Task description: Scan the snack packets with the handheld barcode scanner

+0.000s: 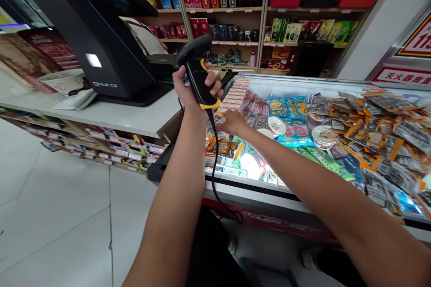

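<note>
My left hand is wrapped round the grip of a black and yellow barcode scanner, held upright above the left end of a glass-topped freezer. Its black cable hangs down past the freezer's front edge. Lower and further right, my right hand reaches across the glass, fingers bent down onto a small snack packet; the fingertips are partly hidden. Near it lie brown and orange snack packets and a row of orange-and-white striped packets.
A large heap of orange-edged packets covers the freezer's right side. Frozen goods, including white tubs, show beneath the glass. To the left stands a counter with a black checkout terminal. Stocked shelves line the back.
</note>
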`<state>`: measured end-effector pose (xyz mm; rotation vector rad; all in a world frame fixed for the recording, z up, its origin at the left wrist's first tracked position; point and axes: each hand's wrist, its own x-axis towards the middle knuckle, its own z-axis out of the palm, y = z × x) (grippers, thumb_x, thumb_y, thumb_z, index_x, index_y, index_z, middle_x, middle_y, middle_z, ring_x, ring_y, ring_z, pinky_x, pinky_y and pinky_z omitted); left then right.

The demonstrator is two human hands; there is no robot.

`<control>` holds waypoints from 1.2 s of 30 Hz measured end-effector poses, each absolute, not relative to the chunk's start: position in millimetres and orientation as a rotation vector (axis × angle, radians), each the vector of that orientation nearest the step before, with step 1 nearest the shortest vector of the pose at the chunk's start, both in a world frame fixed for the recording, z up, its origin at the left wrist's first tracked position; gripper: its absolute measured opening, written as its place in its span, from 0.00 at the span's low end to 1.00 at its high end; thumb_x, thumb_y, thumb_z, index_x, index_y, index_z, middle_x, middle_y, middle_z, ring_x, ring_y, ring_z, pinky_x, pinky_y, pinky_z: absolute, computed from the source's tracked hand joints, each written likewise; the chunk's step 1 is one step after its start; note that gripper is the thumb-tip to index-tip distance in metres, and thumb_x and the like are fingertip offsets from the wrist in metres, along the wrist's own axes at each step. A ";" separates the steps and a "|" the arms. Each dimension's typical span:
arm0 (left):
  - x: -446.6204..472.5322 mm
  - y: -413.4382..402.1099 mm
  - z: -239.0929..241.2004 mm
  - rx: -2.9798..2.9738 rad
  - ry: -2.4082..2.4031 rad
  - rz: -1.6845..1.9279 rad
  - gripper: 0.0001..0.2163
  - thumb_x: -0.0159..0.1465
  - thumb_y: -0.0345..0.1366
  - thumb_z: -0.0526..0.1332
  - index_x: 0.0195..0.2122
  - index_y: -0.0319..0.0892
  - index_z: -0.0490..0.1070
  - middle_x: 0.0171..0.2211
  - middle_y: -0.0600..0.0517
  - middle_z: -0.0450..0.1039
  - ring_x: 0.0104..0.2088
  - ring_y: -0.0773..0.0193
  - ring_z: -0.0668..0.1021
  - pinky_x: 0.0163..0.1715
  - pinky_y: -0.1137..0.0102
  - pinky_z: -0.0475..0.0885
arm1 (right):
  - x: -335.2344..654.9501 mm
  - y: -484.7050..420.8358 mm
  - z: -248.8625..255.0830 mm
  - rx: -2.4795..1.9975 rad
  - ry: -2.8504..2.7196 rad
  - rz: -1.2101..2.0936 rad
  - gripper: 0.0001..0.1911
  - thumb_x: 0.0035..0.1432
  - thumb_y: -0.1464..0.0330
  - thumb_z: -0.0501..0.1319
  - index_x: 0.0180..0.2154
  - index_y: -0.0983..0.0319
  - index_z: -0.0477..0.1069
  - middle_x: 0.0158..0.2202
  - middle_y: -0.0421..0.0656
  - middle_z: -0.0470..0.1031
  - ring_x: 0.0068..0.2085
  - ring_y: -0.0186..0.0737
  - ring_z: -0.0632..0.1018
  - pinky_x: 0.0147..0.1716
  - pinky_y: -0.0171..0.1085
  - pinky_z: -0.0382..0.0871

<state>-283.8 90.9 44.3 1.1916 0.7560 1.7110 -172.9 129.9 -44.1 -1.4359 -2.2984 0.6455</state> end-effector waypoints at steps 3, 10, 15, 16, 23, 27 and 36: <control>-277.1 90.2 46.5 1.180 0.822 1.609 0.33 0.56 0.71 0.54 0.42 0.45 0.70 0.18 0.56 0.60 0.20 0.63 0.69 0.21 0.68 0.60 | -152.7 139.2 -41.2 -1.299 -2.155 0.797 0.38 0.51 0.53 0.73 0.56 0.62 0.64 0.57 0.56 0.72 0.57 0.59 0.73 0.52 0.50 0.68; -250.8 98.7 40.0 1.236 0.659 1.500 0.28 0.60 0.65 0.57 0.40 0.42 0.72 0.16 0.56 0.62 0.14 0.66 0.68 0.16 0.70 0.60 | -23.7 161.5 -10.3 -1.150 -1.924 0.633 0.26 0.53 0.61 0.72 0.50 0.57 0.65 0.43 0.45 0.74 0.45 0.52 0.79 0.40 0.42 0.70; -219.8 101.5 29.9 1.409 0.625 1.260 0.26 0.56 0.61 0.60 0.40 0.40 0.72 0.15 0.55 0.65 0.13 0.64 0.68 0.13 0.70 0.60 | 82.5 167.0 11.5 -1.152 -1.796 0.383 0.24 0.54 0.59 0.71 0.50 0.56 0.69 0.47 0.45 0.74 0.46 0.49 0.77 0.39 0.41 0.71; -213.5 100.1 27.6 1.463 0.629 1.185 0.25 0.56 0.60 0.61 0.39 0.40 0.73 0.16 0.54 0.66 0.13 0.63 0.68 0.12 0.70 0.60 | 98.8 164.8 14.6 -1.162 -1.760 0.356 0.24 0.54 0.59 0.70 0.50 0.56 0.70 0.48 0.45 0.75 0.46 0.49 0.77 0.40 0.42 0.71; -181.5 82.7 13.2 1.677 0.673 0.819 0.19 0.60 0.54 0.63 0.31 0.40 0.71 0.20 0.48 0.73 0.16 0.64 0.71 0.16 0.71 0.65 | 149.9 142.4 22.0 -1.213 -1.586 0.516 0.25 0.55 0.59 0.70 0.53 0.56 0.68 0.41 0.43 0.78 0.41 0.49 0.80 0.39 0.44 0.74; -176.2 77.8 13.9 1.716 0.640 0.771 0.19 0.62 0.54 0.62 0.32 0.40 0.70 0.21 0.48 0.73 0.17 0.64 0.72 0.17 0.71 0.67 | 150.0 140.3 21.0 -1.187 -1.624 0.524 0.26 0.56 0.58 0.69 0.55 0.56 0.68 0.42 0.43 0.79 0.39 0.48 0.80 0.38 0.44 0.75; -191.7 90.3 19.7 1.680 0.487 0.885 0.21 0.63 0.54 0.58 0.42 0.38 0.69 0.21 0.51 0.71 0.17 0.65 0.69 0.15 0.71 0.65 | 170.7 164.2 27.9 -1.093 -1.684 0.212 0.20 0.61 0.61 0.66 0.54 0.55 0.69 0.43 0.45 0.79 0.39 0.46 0.81 0.36 0.43 0.78</control>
